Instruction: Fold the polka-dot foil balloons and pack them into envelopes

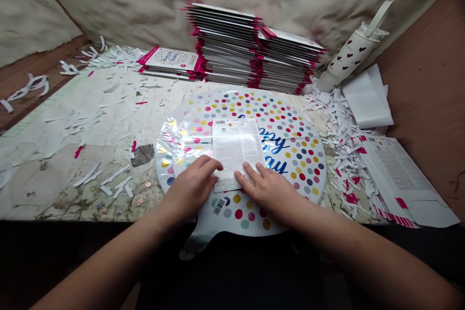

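Note:
Flat foil balloons (307,155), white with coloured dots and blue lettering, lie overlapped on the table with a tail hanging over the front edge. On top of them rests a white printed card (236,147) with small text and a barcode. My right hand (267,184) lies on the card's lower right part, its fingers spread. At the card's lower left edge is my left hand (196,181), index finger and thumb bent and apart, touching the card's edge. Its other fingers are mostly hidden underneath.
Tall stacks of pink-edged printed packets (228,43) stand at the back, beside a low pile (170,60). A white tumbler with hearts (350,55) leans at the back right. Printed envelopes (403,179) lie on the right. Paper strips (345,174) litter the table (47,164).

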Available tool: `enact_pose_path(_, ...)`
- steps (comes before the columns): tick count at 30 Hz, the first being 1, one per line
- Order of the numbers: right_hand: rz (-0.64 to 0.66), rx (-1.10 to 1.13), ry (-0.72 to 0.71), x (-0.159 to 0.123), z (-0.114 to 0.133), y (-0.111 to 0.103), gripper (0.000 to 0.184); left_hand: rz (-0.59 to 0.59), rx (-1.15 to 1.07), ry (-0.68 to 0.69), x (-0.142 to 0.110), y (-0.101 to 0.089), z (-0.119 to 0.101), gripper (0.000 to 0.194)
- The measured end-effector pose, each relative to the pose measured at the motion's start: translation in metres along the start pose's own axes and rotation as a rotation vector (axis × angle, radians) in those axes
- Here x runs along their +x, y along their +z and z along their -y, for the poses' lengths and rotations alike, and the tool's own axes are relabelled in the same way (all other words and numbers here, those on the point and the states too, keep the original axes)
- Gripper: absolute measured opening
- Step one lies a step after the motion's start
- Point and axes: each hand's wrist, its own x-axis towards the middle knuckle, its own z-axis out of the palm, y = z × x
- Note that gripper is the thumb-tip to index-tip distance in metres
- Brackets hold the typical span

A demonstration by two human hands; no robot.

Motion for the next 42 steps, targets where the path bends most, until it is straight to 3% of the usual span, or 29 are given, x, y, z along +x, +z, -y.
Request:
enact_pose_path(1, -0.026, -0.054, -0.002, 0.002, 0.001, -0.001, 0.042, -0.016, -0.058, -0.043, -0.007, 0.0, -0.004, 0.014)
enact_pose_path(3, -0.113, -0.102, -0.013, 0.004, 0.003, -0.008, 0.036, 0.124, -0.299, -0.19, -0.018, 0.003, -0.015, 0.027)
enact_pose_path(5, -0.239, -0.089, -0.035, 0.005, 0.007, -0.016, 0.035, 0.293, -0.693, -0.362, -0.024, 0.01, -0.023, 0.037)
enact_pose_path(6, -0.307, -0.069, -0.048, 0.005, 0.01, -0.02, 0.034, 0.303, -0.887, -0.432, -0.024, 0.014, -0.026, 0.039)
enact_pose_path(8, -0.435, 0.0, -0.067, 0.002, 0.018, -0.023, 0.031, 0.165, -1.165, -0.524, -0.019, 0.021, -0.027, 0.038)
enact_pose_path(11, -0.595, 0.126, -0.028, -0.004, 0.028, -0.02, 0.029, -0.02, -1.286, -0.617, -0.01, 0.028, -0.027, 0.026)
enact_pose_path(14, -0.686, 0.19, 0.024, -0.01, 0.031, -0.016, 0.032, -0.046, -1.529, -0.734, -0.006, 0.029, -0.03, 0.012)
enact_pose_path(17, -0.674, 0.29, 0.027, -0.015, 0.028, -0.018, 0.031, -0.03, -1.79, -0.797, -0.006, 0.03, -0.034, 0.006)
enact_pose_path(22, -0.507, 0.788, 0.158, -0.012, 0.014, -0.017, 0.042, -0.053, -1.388, -0.583, -0.01, 0.027, -0.033, 0.017)
enact_pose_path(26, -0.577, 0.784, 0.059, 0.006, 0.013, -0.013, 0.03, 0.008, -1.308, -0.561, -0.011, 0.028, -0.034, 0.021)
enact_pose_path(29, -0.652, 0.946, 0.106, 0.007, 0.012, -0.02, 0.019, -0.062, -1.336, -0.559, -0.009, 0.029, -0.032, 0.023)
enact_pose_path(30, -0.601, 0.991, 0.129, 0.0, 0.009, -0.023, 0.017, -0.109, -1.318, -0.549, -0.008, 0.027, -0.029, 0.023)
enact_pose_path(32, -0.344, 0.94, 0.154, -0.022, -0.004, -0.03, 0.017, -0.182, -1.177, -0.476, -0.007, 0.019, -0.024, 0.025)
enact_pose_path(34, -0.054, 0.676, 0.246, -0.049, -0.022, -0.035, 0.03, -0.206, -0.878, -0.376, -0.007, 0.006, -0.021, 0.038)
enact_pose_path(35, -0.015, 0.511, 0.348, -0.06, -0.031, -0.038, 0.031, -0.205, -0.686, -0.323, -0.007, -0.001, -0.022, 0.046)
enact_pose_path(37, -0.152, 0.293, 0.502, -0.071, -0.044, -0.046, 0.029, -0.208, -0.294, -0.163, -0.007, -0.016, -0.032, 0.05)
enact_pose_path(38, -0.279, 0.267, 0.522, -0.07, -0.047, -0.052, 0.041, -0.183, -0.129, -0.037, -0.006, -0.022, -0.039, 0.049)
enact_pose_path(40, -0.5, 0.403, 0.418, -0.057, -0.045, -0.065, 0.056, -0.122, 0.076, 0.281, -0.004, -0.032, -0.055, 0.049)
enact_pose_path(42, -0.655, 0.69, 0.297, -0.036, -0.036, -0.077, 0.036, -0.209, 0.079, 0.462, -0.002, -0.04, -0.065, 0.046)
